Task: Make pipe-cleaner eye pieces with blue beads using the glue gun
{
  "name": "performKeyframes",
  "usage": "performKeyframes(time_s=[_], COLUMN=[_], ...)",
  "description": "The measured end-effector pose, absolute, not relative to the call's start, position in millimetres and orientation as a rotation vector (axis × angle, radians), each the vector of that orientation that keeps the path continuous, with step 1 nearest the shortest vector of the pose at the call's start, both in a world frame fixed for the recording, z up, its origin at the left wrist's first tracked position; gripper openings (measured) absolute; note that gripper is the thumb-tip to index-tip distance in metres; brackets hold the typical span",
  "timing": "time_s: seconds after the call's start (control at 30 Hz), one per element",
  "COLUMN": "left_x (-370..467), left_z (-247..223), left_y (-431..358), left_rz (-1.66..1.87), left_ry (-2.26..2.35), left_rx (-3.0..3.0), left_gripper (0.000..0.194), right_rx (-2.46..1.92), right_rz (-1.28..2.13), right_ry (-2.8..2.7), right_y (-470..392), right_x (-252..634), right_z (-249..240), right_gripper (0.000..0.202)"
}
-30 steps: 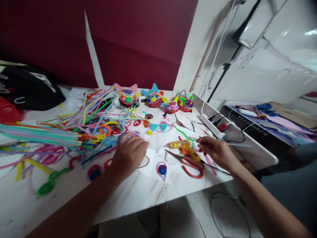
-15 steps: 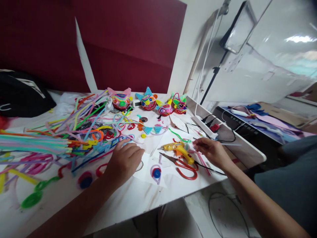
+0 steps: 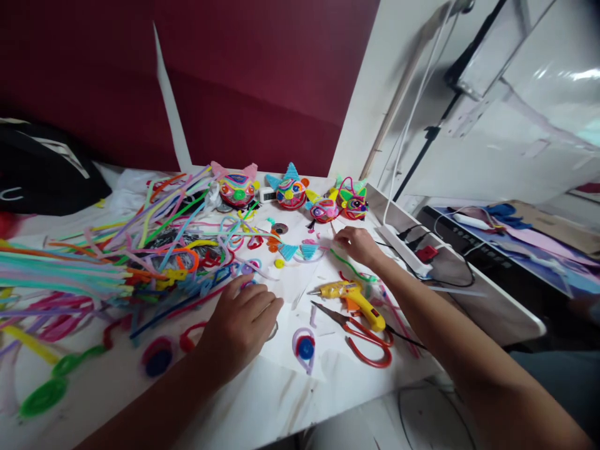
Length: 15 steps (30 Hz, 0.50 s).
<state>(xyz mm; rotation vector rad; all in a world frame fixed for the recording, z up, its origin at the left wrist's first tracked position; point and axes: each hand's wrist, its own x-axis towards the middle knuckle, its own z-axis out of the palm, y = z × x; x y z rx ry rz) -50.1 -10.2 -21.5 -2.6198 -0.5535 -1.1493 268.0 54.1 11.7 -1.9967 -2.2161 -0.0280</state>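
My left hand [image 3: 246, 322] rests low over the table with its fingers curled under; whatever they may hold is hidden. A purple and blue coil of pipe cleaner [image 3: 248, 282] shows just beyond its fingertips. Farther back, my right hand [image 3: 359, 244] bends its fingers together near the small animal heads; I cannot make out anything in them. Below my right forearm lie a yellow hot glue gun [image 3: 354, 297] and orange-handled scissors [image 3: 359, 334]. A teardrop-shaped purple piece with a blue centre [image 3: 305, 347] lies on white paper between my arms. Light-blue triangles [image 3: 308, 250] lie left of my right hand.
Loose pipe cleaners [image 3: 60, 272] cover the table's left side. Several colourful animal heads, one pink-eared [image 3: 238, 187], line the back. A power strip [image 3: 405, 250] with plugged cables sits inside the right-hand ledge. A black bag [image 3: 42, 172] is at far left.
My right hand has moved from beside the glue gun, back and left toward the animal heads. My left hand keeps its curled pose. The view has shifted slightly.
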Motion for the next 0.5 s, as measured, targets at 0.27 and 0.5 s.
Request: performKeyframes(time_s=[0.27,0.5], left_x=[-48.8,-49.0], left_z=[-26.5,-23.0], left_y=[-6.3,-8.7], left_rz=[-1.182,-1.115], left_ry=[-0.556,-0.580], left_rx=[-2.602,-2.662], left_gripper=[0.019,0.020], right_rx=[-2.270,-2.224], right_rz=[-0.146,-0.086], right_ry=[-2.438,-2.499], right_y=[99.1,99.8], right_x=[273.4,267.7], right_z=[-0.1,-4.4], right_gripper=[0.029,0.030])
